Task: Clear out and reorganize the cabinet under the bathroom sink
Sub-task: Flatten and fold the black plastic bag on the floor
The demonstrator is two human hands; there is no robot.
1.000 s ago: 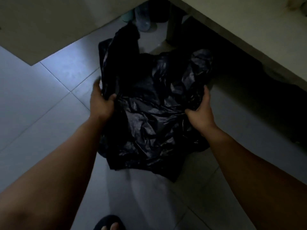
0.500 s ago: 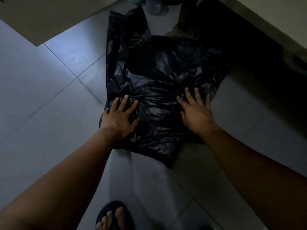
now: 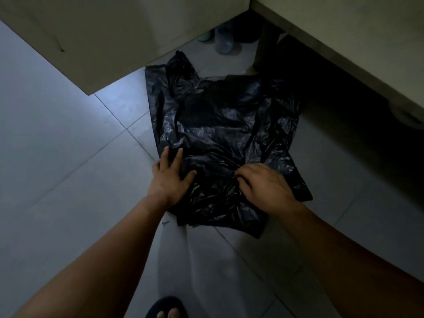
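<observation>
Changes first. Half a second ago both palms lay flat and spread on the bag; a second ago both gripped its side edges. Left hand is still flat, fingers splayed, pressing the near-left part of the crumpled black plastic bin bag. Right hand has curled: fingertips bunched on a fold of the film near the bag's middle, apparently pinching it, though the grip itself is hidden under the knuckles. View has pulled back; more of the cabinet shows.

Bag lies on the pale grey tiled floor, just before the dark opening under the sink. Thin, glossy film, heavily creased, roughly rectangular, one handle-like strip trailing at the far left.

Beige cabinet door stands open on the left, matte. Pale counter edge runs down the right. A clear plastic bottle stands at the back, dim. Dark sandal with toes at bottom edge.
</observation>
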